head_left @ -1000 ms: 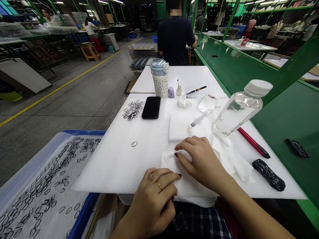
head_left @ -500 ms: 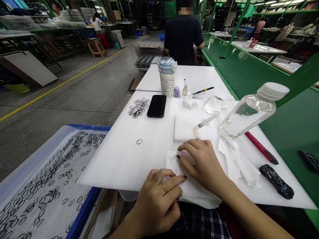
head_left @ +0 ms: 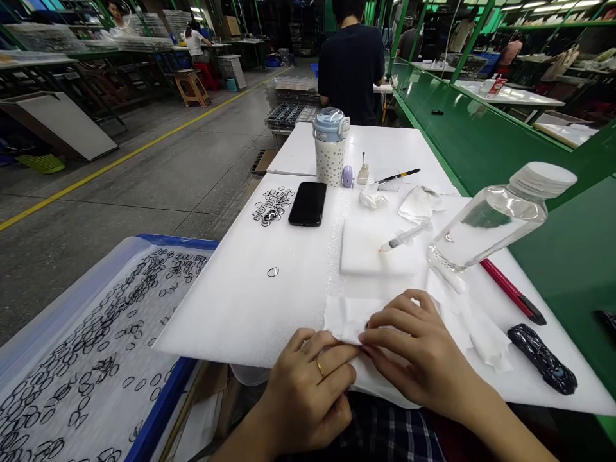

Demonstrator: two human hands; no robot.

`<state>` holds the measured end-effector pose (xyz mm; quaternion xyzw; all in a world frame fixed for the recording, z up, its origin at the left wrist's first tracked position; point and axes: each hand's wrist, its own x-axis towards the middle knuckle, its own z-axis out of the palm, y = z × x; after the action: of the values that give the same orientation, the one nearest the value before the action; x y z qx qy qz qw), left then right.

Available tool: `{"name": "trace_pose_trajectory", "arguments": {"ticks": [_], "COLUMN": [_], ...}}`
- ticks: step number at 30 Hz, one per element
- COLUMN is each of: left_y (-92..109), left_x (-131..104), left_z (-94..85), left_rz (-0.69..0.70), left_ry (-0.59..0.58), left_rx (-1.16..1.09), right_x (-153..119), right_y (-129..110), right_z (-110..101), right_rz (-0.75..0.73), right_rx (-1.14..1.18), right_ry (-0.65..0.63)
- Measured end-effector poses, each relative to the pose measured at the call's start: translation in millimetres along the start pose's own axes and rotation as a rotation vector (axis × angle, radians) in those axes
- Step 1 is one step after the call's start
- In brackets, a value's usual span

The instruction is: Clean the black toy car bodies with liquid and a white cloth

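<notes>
My left hand [head_left: 312, 388], a gold ring on one finger, is curled closed near the table's front edge. What its fingers hold is hidden from above. Just to its right, my right hand [head_left: 416, 353] has its fingertips pressed together on a white paper tissue [head_left: 347, 314], which rises in a fold there. The fingertips of both hands meet at that fold. Beyond them, a syringe [head_left: 403, 237] lies on a white foam pad [head_left: 359, 260]. A single thin black-edged ring [head_left: 273, 272] rests on the white foam table sheet [head_left: 219, 314] to the left.
A pile of similar rings [head_left: 272, 206] lies beside a phone [head_left: 307, 204]. A tumbler [head_left: 330, 154] stands behind. On the right are a tilted clear bottle [head_left: 495, 218], a red cutter [head_left: 513, 292] and a bundled black cable [head_left: 543, 359]. A blue-rimmed tray [head_left: 158, 410] of rings sits lower left.
My right hand has drawn back toward me, and its spread fingers have closed on the tissue beside my left fingertips. My left hand stays nearly in place. The view has shifted slightly.
</notes>
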<state>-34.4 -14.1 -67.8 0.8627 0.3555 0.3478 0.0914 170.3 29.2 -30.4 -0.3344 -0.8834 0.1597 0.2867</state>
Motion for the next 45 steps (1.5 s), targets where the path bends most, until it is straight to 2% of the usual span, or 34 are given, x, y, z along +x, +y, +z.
{"name": "trace_pose_trajectory", "arguments": {"ticks": [3,6,9,14,19,25,31,37,45], "left_y": [-0.7,-2.9,-6.2,-8.6,-6.1,-5.0,-5.8,-4.0,-5.7], "left_x": [-0.6,0.2,1.7,-0.6,-5.9,-5.2,-3.9,-4.2,-4.9], "left_z": [0.9,0.5,-1.1,-0.2,5.8,8.3,8.7,7.6,7.4], "left_rz": [-0.001,0.014,0.025,0.054,0.082,0.105,0.127,0.107,0.117], "left_ry": [0.001,-0.014,-0.061,-0.037,0.034,0.089,0.115,0.094,0.119], "left_rx": [0.017,0.064,0.130,0.149,0.105,0.039,0.056,0.029,0.023], "right_x": [3.4,12.5,19.2,21.4,21.4,25.3,29.8,31.6,31.7], "right_y": [4.0,12.2,18.6,16.8,12.9,13.1,21.3,22.2,19.7], "right_z": [-4.4,-4.9,-6.2,-11.5,-8.6,-7.4,-5.7,-4.3,1.6], "right_rz": [0.065,0.136,0.170,0.183,0.131,0.128,0.196,0.225,0.191], "right_rx": [0.108,0.011,-0.061,0.030,0.060,0.133,-0.047,-0.075,-0.127], "right_ry": [-0.119,-0.101,-0.156,-0.278,-0.290,-0.213,-0.321,-0.294,-0.364]}}
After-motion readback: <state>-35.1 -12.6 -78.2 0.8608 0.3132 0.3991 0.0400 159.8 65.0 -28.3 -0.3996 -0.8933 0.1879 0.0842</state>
